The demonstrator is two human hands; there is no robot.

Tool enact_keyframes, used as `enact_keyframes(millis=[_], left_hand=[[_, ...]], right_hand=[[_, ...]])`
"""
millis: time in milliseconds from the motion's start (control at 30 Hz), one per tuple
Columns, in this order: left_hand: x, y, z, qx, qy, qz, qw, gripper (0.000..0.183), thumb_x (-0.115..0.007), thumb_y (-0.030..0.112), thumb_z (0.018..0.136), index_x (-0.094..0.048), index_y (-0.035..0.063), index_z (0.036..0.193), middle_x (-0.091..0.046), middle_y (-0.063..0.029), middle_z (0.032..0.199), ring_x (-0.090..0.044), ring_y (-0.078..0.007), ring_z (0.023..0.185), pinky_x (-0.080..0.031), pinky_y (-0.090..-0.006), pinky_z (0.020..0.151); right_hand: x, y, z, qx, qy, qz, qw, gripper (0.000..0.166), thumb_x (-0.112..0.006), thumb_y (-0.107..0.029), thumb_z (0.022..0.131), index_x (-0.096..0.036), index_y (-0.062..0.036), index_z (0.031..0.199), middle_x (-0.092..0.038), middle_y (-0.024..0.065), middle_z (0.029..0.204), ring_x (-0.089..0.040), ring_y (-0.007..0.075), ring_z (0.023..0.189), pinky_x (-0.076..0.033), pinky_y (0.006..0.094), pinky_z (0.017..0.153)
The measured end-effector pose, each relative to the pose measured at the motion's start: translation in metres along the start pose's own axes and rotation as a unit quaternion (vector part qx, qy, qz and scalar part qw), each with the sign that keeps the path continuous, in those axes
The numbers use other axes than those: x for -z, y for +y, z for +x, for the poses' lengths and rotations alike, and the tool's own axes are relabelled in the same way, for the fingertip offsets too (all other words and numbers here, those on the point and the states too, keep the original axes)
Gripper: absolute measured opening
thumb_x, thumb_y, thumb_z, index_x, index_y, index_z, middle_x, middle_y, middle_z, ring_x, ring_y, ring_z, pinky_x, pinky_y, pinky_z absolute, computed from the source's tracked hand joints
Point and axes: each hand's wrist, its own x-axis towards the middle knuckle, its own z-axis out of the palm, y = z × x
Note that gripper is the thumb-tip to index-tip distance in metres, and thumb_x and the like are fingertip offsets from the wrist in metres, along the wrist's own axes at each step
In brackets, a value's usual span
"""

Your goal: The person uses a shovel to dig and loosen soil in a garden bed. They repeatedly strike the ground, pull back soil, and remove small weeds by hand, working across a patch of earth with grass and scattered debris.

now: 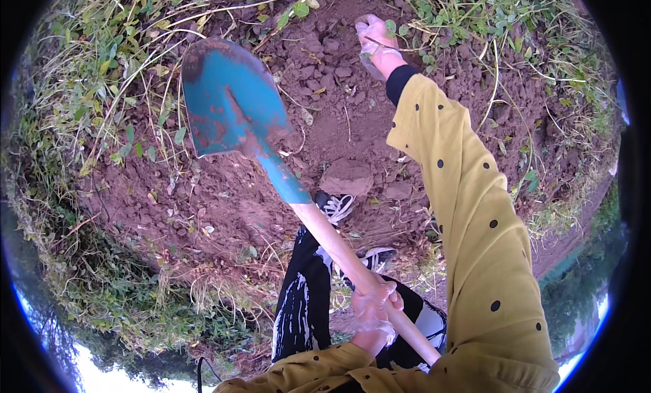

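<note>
My left hand (374,309), in a thin clear glove, grips the wooden handle (330,240) of a shovel near the bottom centre. The shovel's blue-green metal blade (231,98), smeared with soil and browner at its tip, is raised at the upper left over the ground. My right hand (376,37), also in a clear glove, reaches to the soil at the top, beside leafy green stems. A thin stem crosses in front of it. Its fingers are curled, and whether they hold anything is hidden.
Loose reddish-brown soil (351,108) with clods lies below my arms. A larger clod (348,177) rests by my shoe (336,207). Leafy vines (122,77) cover the left side and more plants (468,11) grow at the upper right.
</note>
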Motion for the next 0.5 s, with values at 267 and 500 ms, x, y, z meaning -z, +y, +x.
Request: enact_keyframes(millis=[267, 500], left_hand=[[0.008, -0.002, 0.000, -0.047, -0.002, 0.007, 0.999, 0.017, -0.061, -0.006, 0.070, -0.049, 0.0031, 0.076, -0.053, -0.0097, 0.063, -0.050, -0.0184, 0.049, -0.043, -0.0298, 0.046], [0.003, 0.001, 0.001, -0.049, -0.038, -0.028, 0.998, 0.016, -0.060, -0.006, 0.071, -0.049, 0.0030, 0.076, -0.053, -0.0099, 0.063, -0.051, -0.0190, 0.050, -0.043, -0.0306, 0.046]], right_hand=[[-0.077, -0.060, -0.106, 0.106, -0.321, -0.026, 0.941, 0.043, -0.048, -0.012, 0.083, -0.046, -0.0224, 0.124, -0.061, 0.0175, 0.096, -0.060, 0.0271, 0.082, -0.045, 0.0362, 0.075], [-0.031, -0.041, -0.077, 0.085, -0.121, -0.107, 0.983, 0.030, -0.048, -0.016, 0.086, -0.052, -0.0128, 0.115, -0.062, 0.0173, 0.093, -0.061, 0.0324, 0.085, -0.047, 0.0402, 0.079]])
